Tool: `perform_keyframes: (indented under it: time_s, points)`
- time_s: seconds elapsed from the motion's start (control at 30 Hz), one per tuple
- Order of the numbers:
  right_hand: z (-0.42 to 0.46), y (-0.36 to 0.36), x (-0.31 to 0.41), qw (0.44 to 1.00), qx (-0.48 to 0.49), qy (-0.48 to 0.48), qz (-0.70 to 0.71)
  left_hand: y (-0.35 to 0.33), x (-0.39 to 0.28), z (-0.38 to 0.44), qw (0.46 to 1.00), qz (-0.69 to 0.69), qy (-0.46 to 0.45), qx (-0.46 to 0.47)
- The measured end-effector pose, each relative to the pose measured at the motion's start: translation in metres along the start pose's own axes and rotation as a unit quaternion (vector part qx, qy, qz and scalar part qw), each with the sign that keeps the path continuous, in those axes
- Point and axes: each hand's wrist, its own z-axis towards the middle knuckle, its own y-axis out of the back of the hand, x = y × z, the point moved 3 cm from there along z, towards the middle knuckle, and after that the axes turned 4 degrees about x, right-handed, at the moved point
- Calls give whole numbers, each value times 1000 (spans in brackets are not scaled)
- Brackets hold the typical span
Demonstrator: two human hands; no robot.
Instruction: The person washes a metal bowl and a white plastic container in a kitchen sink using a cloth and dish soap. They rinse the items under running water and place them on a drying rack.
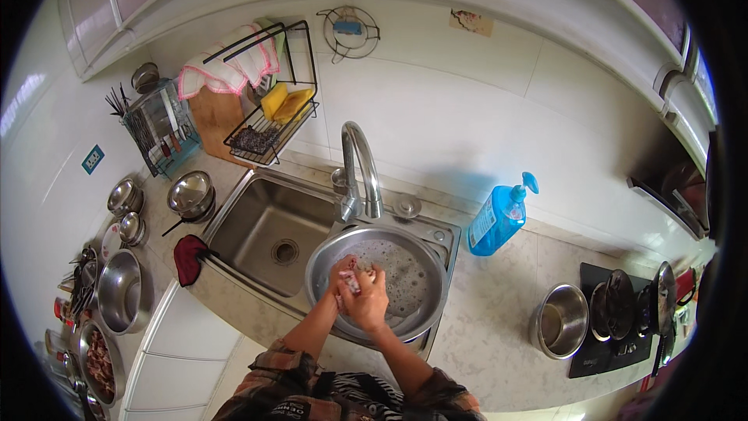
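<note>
My left hand (345,280) and my right hand (369,299) are together over a large stainless steel basin (435,298), which sits in the right bowl of the sink. Both hands squeeze a wet, crumpled cloth (350,282), white with pinkish-red parts. Foamy, cloudy water (403,275) lies in the basin just under and beside the hands. The chrome faucet (363,158) arches above the basin's far edge; no stream of water shows from it. Parts of the cloth are hidden by my fingers.
Left are the other sink bowl (263,216), a dark red cloth (189,260), metal bowls (190,194) and a bowl of meat (100,362). A black wire rack (286,134) holds sponges. Right stand a blue pump bottle (497,222), a steel pot (559,321) and a black stove (584,362).
</note>
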Motion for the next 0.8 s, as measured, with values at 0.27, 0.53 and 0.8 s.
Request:
perform_keyframes:
  time_s: [0.27, 0.53, 0.8]
  points:
    - [44, -9, -57, 941, 70, -247, 222, -55, -122, -47, 947, -268, 150, -94]
    - [-5, -5, 0, 999, -24, -17, -41, -32, -89, -25, 961, -248, 102, -63]
    - [45, -28, -89, 752, 252, -275, 543, -31, -111, -33, 915, -368, 155, 56]
